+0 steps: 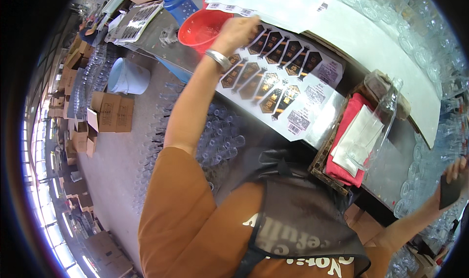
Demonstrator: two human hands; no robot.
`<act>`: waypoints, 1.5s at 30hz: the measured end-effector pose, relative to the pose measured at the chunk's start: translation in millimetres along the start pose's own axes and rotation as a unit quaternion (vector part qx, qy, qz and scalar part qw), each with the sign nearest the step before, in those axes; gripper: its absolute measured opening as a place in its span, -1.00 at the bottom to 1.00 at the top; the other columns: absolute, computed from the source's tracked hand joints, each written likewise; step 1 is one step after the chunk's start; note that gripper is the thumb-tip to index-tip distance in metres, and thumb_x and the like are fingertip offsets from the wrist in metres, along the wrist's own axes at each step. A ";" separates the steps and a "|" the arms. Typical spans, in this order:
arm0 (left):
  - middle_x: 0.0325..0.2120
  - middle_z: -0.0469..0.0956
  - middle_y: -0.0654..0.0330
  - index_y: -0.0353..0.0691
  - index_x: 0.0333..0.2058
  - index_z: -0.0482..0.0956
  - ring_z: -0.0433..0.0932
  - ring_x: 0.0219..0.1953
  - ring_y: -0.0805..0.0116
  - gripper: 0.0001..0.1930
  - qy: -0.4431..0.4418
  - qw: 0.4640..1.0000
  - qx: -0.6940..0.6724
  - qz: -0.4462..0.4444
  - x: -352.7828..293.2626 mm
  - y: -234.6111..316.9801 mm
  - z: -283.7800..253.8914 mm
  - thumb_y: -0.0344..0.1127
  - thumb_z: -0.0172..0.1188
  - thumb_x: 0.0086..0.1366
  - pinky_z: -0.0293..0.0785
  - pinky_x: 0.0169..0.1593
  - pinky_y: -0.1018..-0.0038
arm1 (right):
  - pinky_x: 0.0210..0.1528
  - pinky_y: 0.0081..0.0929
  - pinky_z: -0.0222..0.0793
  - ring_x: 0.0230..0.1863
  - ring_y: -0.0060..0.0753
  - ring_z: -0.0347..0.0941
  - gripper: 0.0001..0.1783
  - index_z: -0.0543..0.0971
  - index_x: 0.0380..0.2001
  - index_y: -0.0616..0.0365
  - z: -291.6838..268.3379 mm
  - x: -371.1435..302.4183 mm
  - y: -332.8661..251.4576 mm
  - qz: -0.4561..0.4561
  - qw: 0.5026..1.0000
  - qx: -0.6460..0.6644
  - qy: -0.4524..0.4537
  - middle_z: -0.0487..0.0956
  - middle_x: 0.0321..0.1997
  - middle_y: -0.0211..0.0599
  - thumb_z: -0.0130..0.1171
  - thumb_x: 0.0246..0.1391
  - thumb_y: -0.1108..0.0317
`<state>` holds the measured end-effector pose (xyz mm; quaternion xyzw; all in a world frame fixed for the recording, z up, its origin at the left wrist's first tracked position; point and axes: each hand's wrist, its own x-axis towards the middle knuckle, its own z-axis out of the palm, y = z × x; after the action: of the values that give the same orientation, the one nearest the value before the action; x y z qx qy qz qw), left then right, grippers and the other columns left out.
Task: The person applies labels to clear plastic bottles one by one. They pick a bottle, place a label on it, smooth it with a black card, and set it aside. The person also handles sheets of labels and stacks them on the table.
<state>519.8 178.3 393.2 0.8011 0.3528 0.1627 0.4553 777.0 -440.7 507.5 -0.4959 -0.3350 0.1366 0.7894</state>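
Note:
My left hand (238, 35), with a silver bangle at the wrist, is over the upper left corner of a sheet of black and gold labels (304, 112). Its fingers are curled together; whatever they pinch, if anything, is hidden. Right beside it stands a red plastic bowl (198, 31). Far to the right, my right hand (457, 169) reaches among clear glass bottles (415, 192). A dark flat piece (450, 191) lies against its palm, with the fingers bent over it. A clear bottle (383, 126) rests on folded white cloth (352, 140) and a red towel (337, 168) in a wooden tray.
White sheets and board (381, 48) cover the far side of the metal table. A blue bottle (177, 4) stands behind the bowl. On the floor at left are a pale bucket (129, 77), cardboard boxes (115, 112) and many glass bottles (217, 136), some beside the table.

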 end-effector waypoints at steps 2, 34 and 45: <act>-0.65 0.50 0.34 -0.25 -0.57 0.56 0.40 -0.57 0.55 -0.49 -0.058 0.997 -0.049 -0.009 -29.9 21.6 36.4 0.07 0.13 0.38 0.34 -0.45 0.49 | -0.52 -0.74 0.30 -0.51 -0.67 0.31 -0.48 0.27 0.30 0.41 27.4 -2.4 24.3 0.012 0.999 0.026 -0.021 0.42 -0.27 -0.31 -0.17 0.46 0.23; -0.23 0.66 0.17 -0.32 -0.22 0.62 0.59 -0.24 0.52 -0.81 -0.124 0.937 -0.327 -0.028 -138.6 59.7 86.7 -0.29 0.19 0.38 0.53 -0.06 0.52 | -0.65 -0.77 0.19 -0.61 -0.71 0.35 -0.66 0.51 -0.03 0.31 109.9 -90.2 115.3 0.211 0.958 -0.013 0.194 0.55 -0.45 -0.33 0.02 0.35 0.23; -0.06 0.65 0.02 -0.23 -0.43 0.61 0.65 -0.01 0.11 -0.92 -0.098 0.865 0.131 0.474 -203.9 172.7 182.7 -0.45 0.34 0.07 0.61 -0.04 0.34 | -0.64 -0.80 0.18 -0.60 -0.71 0.39 -0.69 0.55 -0.07 0.28 111.1 -85.6 124.5 0.243 0.958 0.027 0.149 0.60 -0.42 -0.31 0.00 0.36 0.25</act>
<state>555.8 -137.5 454.0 0.9358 -0.0979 0.2319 0.2468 654.5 -352.2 396.5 -0.5555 -0.0793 0.2584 0.7863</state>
